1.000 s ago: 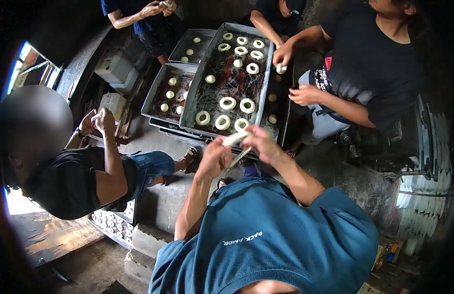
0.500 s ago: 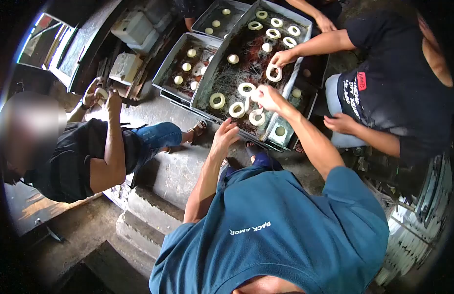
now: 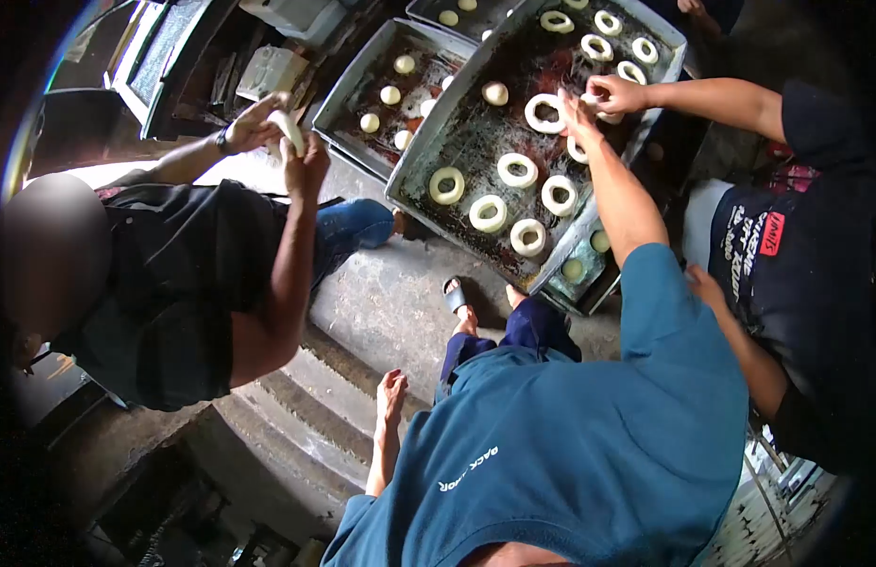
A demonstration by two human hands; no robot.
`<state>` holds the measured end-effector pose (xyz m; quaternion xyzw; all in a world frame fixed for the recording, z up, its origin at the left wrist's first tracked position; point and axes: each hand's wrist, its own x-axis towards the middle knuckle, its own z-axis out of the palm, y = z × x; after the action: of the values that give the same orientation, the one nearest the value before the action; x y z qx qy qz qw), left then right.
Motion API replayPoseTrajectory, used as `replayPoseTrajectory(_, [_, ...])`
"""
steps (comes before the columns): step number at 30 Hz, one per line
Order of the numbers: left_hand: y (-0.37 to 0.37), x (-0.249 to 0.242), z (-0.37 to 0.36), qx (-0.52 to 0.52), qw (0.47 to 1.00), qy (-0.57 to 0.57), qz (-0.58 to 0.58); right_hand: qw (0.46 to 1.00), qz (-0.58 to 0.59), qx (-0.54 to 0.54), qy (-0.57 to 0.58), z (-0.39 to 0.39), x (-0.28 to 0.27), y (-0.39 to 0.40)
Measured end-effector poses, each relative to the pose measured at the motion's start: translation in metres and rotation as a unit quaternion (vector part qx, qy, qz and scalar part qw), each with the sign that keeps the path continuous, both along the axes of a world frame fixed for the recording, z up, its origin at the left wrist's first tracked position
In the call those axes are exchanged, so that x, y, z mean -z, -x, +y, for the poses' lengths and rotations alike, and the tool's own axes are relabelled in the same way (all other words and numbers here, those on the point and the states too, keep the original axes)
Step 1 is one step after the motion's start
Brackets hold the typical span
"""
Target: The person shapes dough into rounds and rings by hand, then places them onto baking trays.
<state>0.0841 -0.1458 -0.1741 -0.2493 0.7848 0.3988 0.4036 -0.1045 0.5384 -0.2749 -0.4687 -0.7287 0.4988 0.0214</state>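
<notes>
My left hand (image 3: 391,395) hangs low, well apart from the trays, beside my blue shirt (image 3: 570,435) and above the concrete floor (image 3: 362,312). Its fingers are loosely bent and released, with nothing in them.

My right hand (image 3: 579,118) reaches over the right side of the large tray (image 3: 432,132), palm side mostly hidden from me. Its fingers are stretched out just beside a dough ring (image 3: 545,113); I cannot tell whether they grasp anything. A second ring (image 3: 578,149) shows partly from under that forearm. Another person's hand (image 3: 619,94) comes in from the right, close to mine, with its fingertips at a piece of dough (image 3: 605,115).

Five more rings (image 3: 488,214) lie flat toward the near edge of the large tray, and others sit by its far right edge. One dough ball (image 3: 494,93) rests near its left edge. The smaller tray (image 3: 348,83) stands beside it on the left, with several balls (image 3: 391,94) spread inside.

On my left, a person in a dark shirt (image 3: 173,283) holds up a ring (image 3: 288,130) between both hands.
</notes>
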Motion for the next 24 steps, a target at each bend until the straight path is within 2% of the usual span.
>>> replayPoseTrajectory(1, [-0.006,-0.001,0.002,-0.002,1.0,-0.006,-0.01,0.999,0.04,0.011,0.033,-0.027,-0.066,-0.017])
replayPoseTrajectory(2, [-0.011,0.003,0.001,-0.001,1.0,-0.011,-0.023,0.981,0.101,-0.108,-0.129,-0.001,-0.018,-0.021])
replayPoseTrajectory(3, [-0.011,0.014,0.0,0.043,0.999,-0.012,-0.021,0.944,0.231,-0.09,-0.218,0.004,0.036,-0.034])
replayPoseTrajectory(4, [-0.014,0.03,-0.008,0.091,0.995,-0.012,-0.025,0.967,0.065,-0.132,-0.209,-0.012,-0.042,-0.048])
replayPoseTrajectory(5, [-0.014,0.04,-0.007,0.12,0.992,-0.023,0.009,0.923,0.154,-0.137,-0.325,-0.015,-0.037,-0.067])
replayPoseTrajectory(6, [-0.009,0.045,0.006,0.149,0.987,-0.041,0.047,0.909,0.278,-0.129,-0.283,-0.023,-0.048,-0.098])
replayPoseTrajectory(7, [-0.001,0.046,0.014,0.203,0.978,-0.028,0.05,0.959,0.123,-0.112,-0.227,-0.039,-0.062,-0.126])
replayPoseTrajectory(8, [0.013,0.035,0.037,0.254,0.965,-0.018,0.062,0.981,-0.028,-0.092,-0.166,-0.063,-0.092,-0.148])
replayPoseTrajectory(9, [0.028,0.021,0.059,0.314,0.947,-0.025,0.068,0.958,-0.104,-0.183,-0.195,-0.075,-0.089,-0.179])
replayPoseTrajectory(10, [0.042,0.003,0.083,0.37,0.925,-0.031,0.076,0.929,-0.032,-0.248,-0.274,-0.084,-0.037,-0.221])
replayPoseTrajectory(11, [0.055,-0.014,0.112,0.391,0.919,0.053,-0.002,0.948,-0.186,-0.223,-0.129,-0.111,-0.071,-0.231])
replayPoseTrajectory(12, [0.065,-0.028,0.13,0.421,0.905,0.051,-0.014,0.947,-0.255,-0.194,-0.02,-0.127,-0.06,-0.246])
replayPoseTrajectory(13, [0.072,-0.022,0.131,0.447,0.894,0.018,0.012,0.934,-0.309,-0.175,-0.032,-0.148,-0.054,-0.258])
replayPoseTrajectory(15, [0.088,-0.012,0.133,0.508,0.856,-0.03,0.091,0.944,-0.287,-0.147,-0.072,-0.174,-0.03,-0.275])
replayPoseTrajectory(16, [0.09,-0.019,0.14,0.48,0.867,-0.068,0.116,0.95,-0.271,-0.112,-0.109,-0.189,0.005,-0.287])
replayPoseTrajectory(18, [0.095,-0.042,0.16,0.497,0.852,-0.038,0.161,0.989,-0.087,-0.016,-0.117,-0.208,0.107,-0.311])
replayPoseTrajectory(19, [0.097,-0.041,0.159,0.493,0.856,-0.045,0.148,0.979,-0.097,-0.021,-0.178,-0.213,0.081,-0.303])
replayPoseTrajectory(20, [0.099,-0.043,0.161,0.495,0.855,-0.04,0.152,0.984,0.038,0.17,-0.042,-0.223,0.064,-0.294])
replayPoseTrajectory(22, [0.093,-0.051,0.167,0.464,0.866,-0.109,0.154,0.985,-0.069,-0.048,-0.151,-0.221,0.014,-0.296])
replayPoseTrajectory(23, [0.093,-0.047,0.167,0.473,0.858,-0.128,0.156,0.986,-0.14,-0.011,-0.095,-0.221,0.012,-0.293])
replayPoseTrajectory(24, [0.089,-0.059,0.18,0.488,0.848,-0.126,0.166,0.986,-0.079,0.099,-0.112,-0.228,-0.032,-0.291])
